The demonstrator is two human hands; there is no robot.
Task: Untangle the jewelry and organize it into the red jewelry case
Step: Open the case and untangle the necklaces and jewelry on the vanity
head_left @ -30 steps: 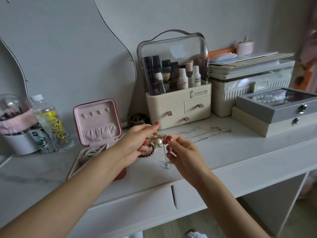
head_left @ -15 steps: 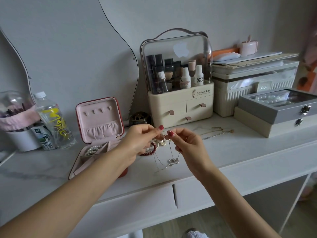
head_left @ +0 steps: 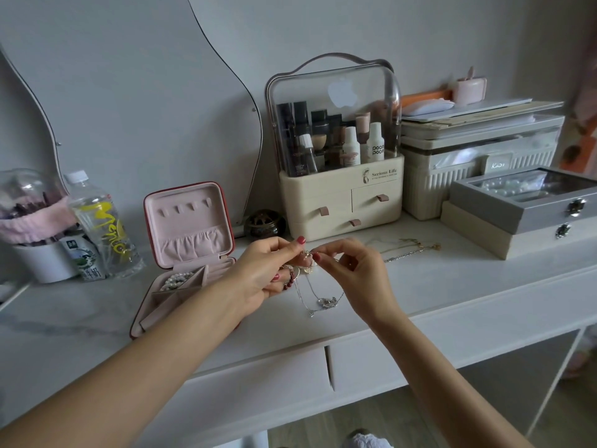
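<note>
Above the white vanity top (head_left: 420, 286) our left hand (head_left: 258, 279) and right hand (head_left: 355, 273) pinch the tangled jewelry (head_left: 307, 263) between thumb and fingertips — thin silver chains dangle below. It looks light, limp and snag-prone, so we would grip near the knot, not the pendant. Behind left, the red jewelry case (head_left: 190, 227) stands open.

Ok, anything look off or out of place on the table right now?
Only the job itself: both hands pinch a tangled clump with chains dangling, and loose necklaces lie outside the open case. Nothing spilled or damaged.
</note>
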